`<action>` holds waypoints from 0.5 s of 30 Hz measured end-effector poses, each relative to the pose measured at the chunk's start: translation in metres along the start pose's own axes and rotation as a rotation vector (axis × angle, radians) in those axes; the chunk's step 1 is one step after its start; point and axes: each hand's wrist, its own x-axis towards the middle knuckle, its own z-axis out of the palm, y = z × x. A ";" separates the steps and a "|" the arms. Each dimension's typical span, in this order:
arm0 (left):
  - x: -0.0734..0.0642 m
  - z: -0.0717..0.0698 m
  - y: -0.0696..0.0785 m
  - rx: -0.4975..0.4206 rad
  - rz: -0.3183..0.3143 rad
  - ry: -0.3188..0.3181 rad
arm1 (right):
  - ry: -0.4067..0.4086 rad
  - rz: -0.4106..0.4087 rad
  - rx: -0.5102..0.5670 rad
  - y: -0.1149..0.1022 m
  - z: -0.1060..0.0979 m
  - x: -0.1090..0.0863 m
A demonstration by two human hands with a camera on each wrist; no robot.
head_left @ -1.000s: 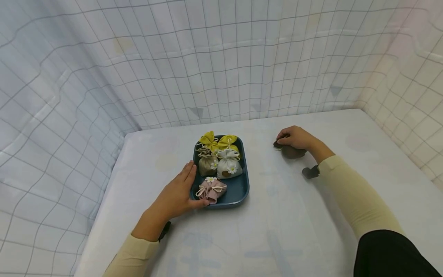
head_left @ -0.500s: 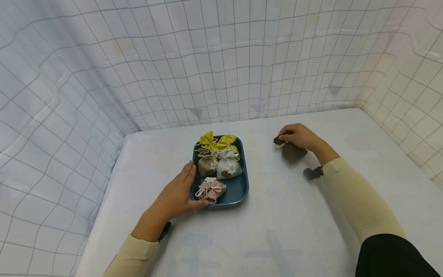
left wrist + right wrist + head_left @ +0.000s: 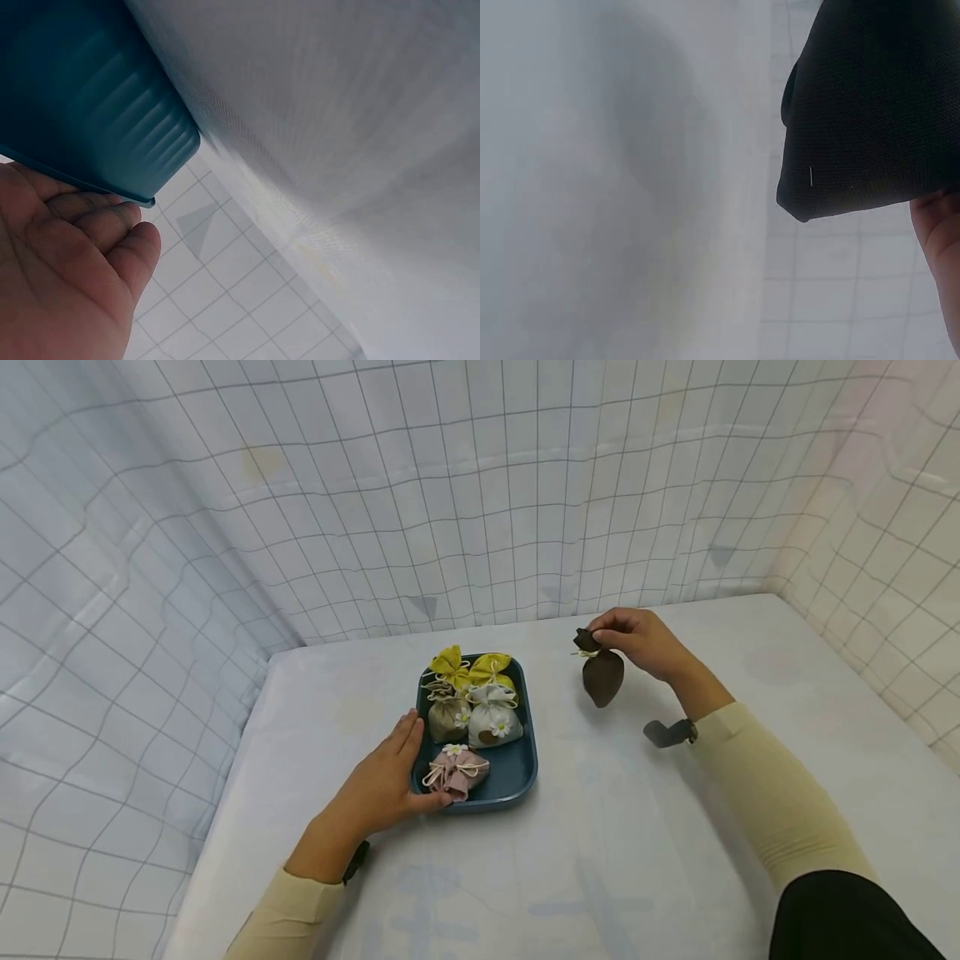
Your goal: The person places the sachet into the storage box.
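Note:
My right hand [image 3: 636, 639] pinches a dark brown drawstring pouch [image 3: 603, 678] by its gathered neck. The pouch hangs above the white table to the right of the tray; in the right wrist view its dark cloth [image 3: 870, 127] fills the upper right. My left hand [image 3: 382, 777] lies along the left side of a dark blue tray [image 3: 517, 783], fingers straight against the wall and thumb at the near rim. From the left wrist, the fingers [image 3: 112, 229] touch the tray's ribbed outside [image 3: 112, 112] under its rim.
In the tray lie two yellow pouches [image 3: 450, 667] at the back, an olive-brown pouch [image 3: 447, 720], a pale grey pouch [image 3: 495, 720] with a daisy, and a pink pouch [image 3: 459, 772] in front. White grid-patterned curtains [image 3: 480, 502] stand behind and at both sides of the table.
The right hand has lifted the brown pouch off the table and carried it a little left, so it now hangs from the fingers. The left hand and tray have stayed put.

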 end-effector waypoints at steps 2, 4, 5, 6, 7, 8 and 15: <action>0.000 0.000 0.000 0.003 0.005 0.001 | -0.003 -0.031 -0.026 -0.018 0.006 -0.003; 0.000 -0.001 0.000 0.003 0.008 0.003 | -0.008 -0.049 -0.058 -0.036 0.012 -0.007; 0.000 -0.001 0.000 0.003 0.009 0.002 | -0.010 -0.067 -0.074 -0.040 0.014 -0.007; 0.000 -0.001 -0.001 0.003 0.010 0.002 | -0.013 -0.081 -0.085 -0.043 0.016 -0.007; 0.000 0.000 -0.001 0.003 0.011 0.002 | -0.015 -0.098 -0.091 -0.046 0.018 -0.007; 0.000 0.000 -0.001 0.001 0.010 0.002 | -0.016 -0.111 -0.098 -0.048 0.021 -0.007; 0.000 0.001 -0.002 -0.003 0.002 0.001 | -0.056 -0.219 -0.038 -0.044 0.033 0.000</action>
